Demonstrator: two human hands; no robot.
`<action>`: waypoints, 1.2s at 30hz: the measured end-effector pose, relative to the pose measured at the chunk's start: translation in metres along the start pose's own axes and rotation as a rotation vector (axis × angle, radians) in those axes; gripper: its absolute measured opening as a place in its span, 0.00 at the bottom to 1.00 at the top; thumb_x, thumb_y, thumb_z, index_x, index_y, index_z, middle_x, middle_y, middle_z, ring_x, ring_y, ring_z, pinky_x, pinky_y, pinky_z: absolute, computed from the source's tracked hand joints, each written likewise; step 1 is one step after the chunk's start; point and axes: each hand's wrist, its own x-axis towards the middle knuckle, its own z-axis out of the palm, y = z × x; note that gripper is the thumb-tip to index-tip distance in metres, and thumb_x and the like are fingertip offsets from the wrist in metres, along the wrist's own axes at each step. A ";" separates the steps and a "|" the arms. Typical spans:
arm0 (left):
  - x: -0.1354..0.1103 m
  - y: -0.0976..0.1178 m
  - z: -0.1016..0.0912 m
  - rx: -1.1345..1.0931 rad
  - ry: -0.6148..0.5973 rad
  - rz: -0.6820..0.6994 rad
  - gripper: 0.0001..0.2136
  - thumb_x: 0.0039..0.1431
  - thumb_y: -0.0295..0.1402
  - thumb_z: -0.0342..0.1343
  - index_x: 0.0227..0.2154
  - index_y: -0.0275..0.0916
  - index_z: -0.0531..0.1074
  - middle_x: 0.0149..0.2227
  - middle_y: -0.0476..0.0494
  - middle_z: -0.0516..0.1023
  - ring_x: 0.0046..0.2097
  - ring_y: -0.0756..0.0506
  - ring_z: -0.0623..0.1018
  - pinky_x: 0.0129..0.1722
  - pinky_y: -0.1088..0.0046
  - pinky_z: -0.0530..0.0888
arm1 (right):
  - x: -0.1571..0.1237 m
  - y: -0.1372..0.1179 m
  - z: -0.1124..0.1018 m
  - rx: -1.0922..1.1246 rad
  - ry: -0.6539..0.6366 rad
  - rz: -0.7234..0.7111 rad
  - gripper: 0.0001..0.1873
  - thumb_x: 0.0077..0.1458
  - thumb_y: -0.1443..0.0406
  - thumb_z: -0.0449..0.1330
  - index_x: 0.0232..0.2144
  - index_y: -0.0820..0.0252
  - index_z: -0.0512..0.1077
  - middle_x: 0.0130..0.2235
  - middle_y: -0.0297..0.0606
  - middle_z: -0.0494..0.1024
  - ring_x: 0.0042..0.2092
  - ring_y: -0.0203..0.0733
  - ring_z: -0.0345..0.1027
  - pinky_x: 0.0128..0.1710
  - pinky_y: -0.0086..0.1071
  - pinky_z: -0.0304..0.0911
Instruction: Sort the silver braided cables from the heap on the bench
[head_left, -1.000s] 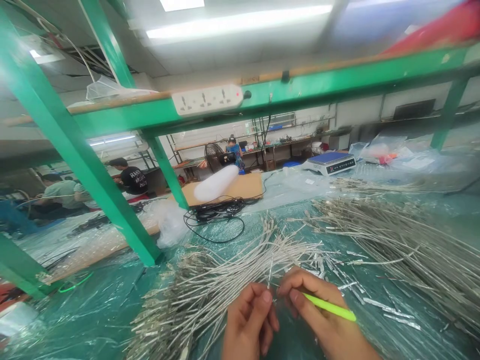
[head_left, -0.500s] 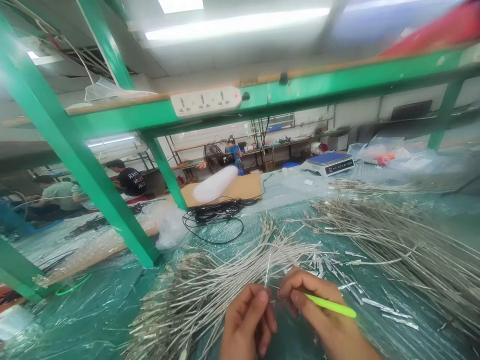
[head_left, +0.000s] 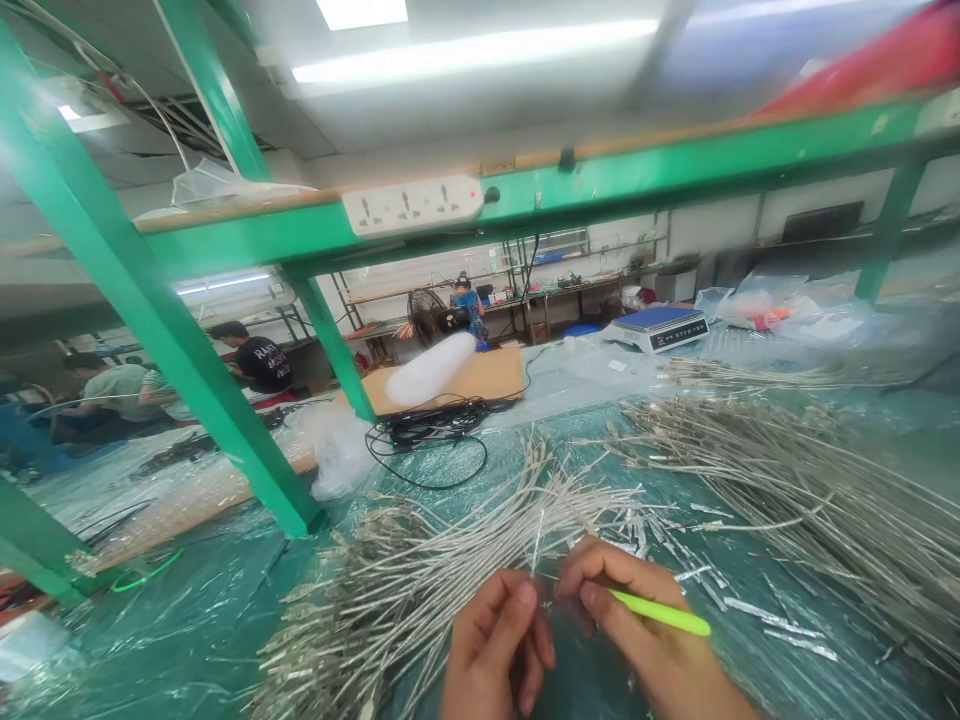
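My left hand (head_left: 499, 640) is closed, thumb against forefinger, pinching the lower end of a thin silvery foil strip (head_left: 537, 540) that stands up from the fingertips. Whatever else lies inside those fingers is hidden. Close beside it, my right hand (head_left: 637, 610) grips a slim tool with a neon-yellow handle (head_left: 664, 613); its thin metal tip points left toward the left fingertips. Behind and left of the hands spreads a heap of grey cables (head_left: 450, 560) with connectors at their ends. Loose foil scraps (head_left: 776, 617) are scattered right of my right hand.
A second cable pile (head_left: 795, 490) covers the right side of the table. Farther back are a scale (head_left: 656, 328), coiled black cable (head_left: 435, 425) and a white roll (head_left: 431, 368). A green frame post (head_left: 225, 430) rises at left. Other people (head_left: 259, 360) sit in the background.
Hardly anything differs. Both hands hold the same grip and place; the foil strip's upper end has shifted very slightly to the right.
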 end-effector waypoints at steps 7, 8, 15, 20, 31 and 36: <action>-0.003 0.005 0.004 0.029 0.031 0.017 0.17 0.53 0.48 0.60 0.28 0.36 0.72 0.16 0.51 0.72 0.12 0.59 0.56 0.13 0.82 0.47 | 0.000 -0.001 0.000 0.010 0.005 0.009 0.11 0.58 0.62 0.55 0.27 0.59 0.73 0.26 0.34 0.70 0.28 0.38 0.63 0.29 0.29 0.58; -0.003 0.006 0.004 0.035 0.034 0.017 0.18 0.53 0.48 0.60 0.28 0.36 0.72 0.16 0.51 0.71 0.12 0.59 0.56 0.13 0.82 0.47 | 0.000 -0.001 0.000 0.004 0.002 0.012 0.11 0.59 0.62 0.55 0.27 0.59 0.73 0.26 0.34 0.70 0.29 0.38 0.63 0.29 0.29 0.58; -0.002 0.004 0.004 0.091 0.048 0.035 0.18 0.53 0.49 0.60 0.28 0.36 0.70 0.16 0.52 0.71 0.12 0.60 0.55 0.12 0.83 0.46 | 0.000 -0.002 -0.001 -0.073 -0.003 -0.024 0.12 0.59 0.62 0.54 0.27 0.59 0.73 0.27 0.35 0.71 0.29 0.39 0.65 0.29 0.29 0.61; -0.002 0.003 0.004 0.100 0.061 0.060 0.18 0.52 0.49 0.61 0.28 0.36 0.70 0.17 0.52 0.71 0.12 0.60 0.55 0.12 0.84 0.46 | 0.000 -0.003 0.000 -0.238 -0.044 -0.163 0.08 0.57 0.69 0.54 0.29 0.58 0.72 0.29 0.37 0.73 0.31 0.40 0.69 0.32 0.30 0.64; -0.002 0.002 0.002 0.062 0.043 0.070 0.18 0.53 0.49 0.61 0.29 0.35 0.70 0.17 0.53 0.71 0.11 0.61 0.56 0.11 0.85 0.47 | -0.003 0.002 0.004 -0.316 -0.037 -0.282 0.08 0.56 0.73 0.52 0.31 0.57 0.70 0.30 0.36 0.72 0.32 0.39 0.70 0.32 0.30 0.64; -0.003 0.002 0.002 0.047 0.029 0.062 0.17 0.54 0.47 0.61 0.30 0.36 0.70 0.18 0.53 0.72 0.12 0.61 0.56 0.12 0.85 0.48 | -0.003 0.006 0.002 -0.372 -0.064 -0.282 0.09 0.56 0.74 0.52 0.34 0.58 0.69 0.32 0.37 0.73 0.34 0.39 0.70 0.34 0.31 0.65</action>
